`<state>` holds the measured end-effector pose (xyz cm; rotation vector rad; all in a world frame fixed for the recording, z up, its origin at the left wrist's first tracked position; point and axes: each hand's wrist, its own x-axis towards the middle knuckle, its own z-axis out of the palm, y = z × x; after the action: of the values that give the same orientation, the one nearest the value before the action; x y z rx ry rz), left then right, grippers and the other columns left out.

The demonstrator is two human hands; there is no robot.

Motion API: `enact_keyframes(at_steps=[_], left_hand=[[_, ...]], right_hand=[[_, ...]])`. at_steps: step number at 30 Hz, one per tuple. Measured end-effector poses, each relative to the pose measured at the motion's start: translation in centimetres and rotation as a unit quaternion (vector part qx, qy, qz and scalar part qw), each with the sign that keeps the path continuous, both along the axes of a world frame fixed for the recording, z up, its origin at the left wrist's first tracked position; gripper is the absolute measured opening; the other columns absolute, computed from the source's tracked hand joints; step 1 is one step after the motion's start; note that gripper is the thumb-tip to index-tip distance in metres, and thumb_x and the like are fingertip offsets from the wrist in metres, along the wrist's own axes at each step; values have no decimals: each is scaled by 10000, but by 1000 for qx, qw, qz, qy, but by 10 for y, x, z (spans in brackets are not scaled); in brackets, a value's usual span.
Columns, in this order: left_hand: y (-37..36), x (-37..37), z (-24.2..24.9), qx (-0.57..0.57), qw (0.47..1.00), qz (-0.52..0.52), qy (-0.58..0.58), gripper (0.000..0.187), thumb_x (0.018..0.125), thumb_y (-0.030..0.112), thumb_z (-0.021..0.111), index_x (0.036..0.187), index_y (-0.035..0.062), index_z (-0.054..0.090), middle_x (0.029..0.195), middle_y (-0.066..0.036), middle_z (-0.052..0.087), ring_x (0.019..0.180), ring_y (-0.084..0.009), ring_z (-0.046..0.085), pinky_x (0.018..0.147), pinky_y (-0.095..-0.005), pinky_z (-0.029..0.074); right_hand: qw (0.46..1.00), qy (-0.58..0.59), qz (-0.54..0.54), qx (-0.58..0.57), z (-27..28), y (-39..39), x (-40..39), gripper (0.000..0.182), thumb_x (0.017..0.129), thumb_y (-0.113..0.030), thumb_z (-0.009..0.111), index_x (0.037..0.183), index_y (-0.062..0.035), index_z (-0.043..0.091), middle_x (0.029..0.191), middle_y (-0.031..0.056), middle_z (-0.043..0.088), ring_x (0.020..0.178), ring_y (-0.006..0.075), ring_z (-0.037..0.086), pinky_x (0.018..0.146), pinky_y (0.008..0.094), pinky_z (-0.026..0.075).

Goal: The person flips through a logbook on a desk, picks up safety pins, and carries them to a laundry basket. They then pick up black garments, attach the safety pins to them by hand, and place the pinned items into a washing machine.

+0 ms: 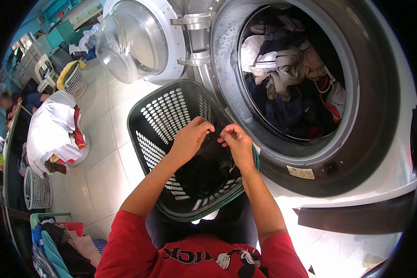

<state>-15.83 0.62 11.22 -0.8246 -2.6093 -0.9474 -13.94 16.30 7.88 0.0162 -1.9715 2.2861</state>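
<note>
Over a dark green laundry basket (141,109) with perforated sides, my left hand (192,136) and my right hand (236,142) are close together. Each is closed in a pinch at the upper edge of a black garment (213,155), which hangs down between them into the basket. Its lower part merges with dark cloth at the bottom. Just ahead and to the right is the round opening of a front-loading washing machine (282,160). Inside its drum lies a heap of grey, beige, white and dark clothes (285,69).
The machine's glass door (134,41) is swung out to the left. A basket piled with white laundry (53,129), a white basket (38,187) and a bin of mixed clothes (62,248) line the left side. A person (21,103) is at the far left.
</note>
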Motion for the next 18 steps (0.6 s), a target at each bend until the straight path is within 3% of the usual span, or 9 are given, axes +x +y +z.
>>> enact_keyframes(at_steps=[8,18], left_hand=[[0,1,-1,9,1000,-1,-1,125,781,39,517,884,104,541,887,-61,534,740,-237,565,612,-307,442],[6,8,-4,38,999,-6,1,132,782,59,532,907,95,556,893,-70,539,749,-241,562,633,-297,443]], right_hand=[[1000,1,5,21,0,0,0,16,784,-15,546,793,-22,535,686,20,564,625,87,584,547,199,448],[997,22,8,-70,-2,0,-3,26,803,3,530,824,-8,518,752,30,558,665,105,582,593,209,465]])
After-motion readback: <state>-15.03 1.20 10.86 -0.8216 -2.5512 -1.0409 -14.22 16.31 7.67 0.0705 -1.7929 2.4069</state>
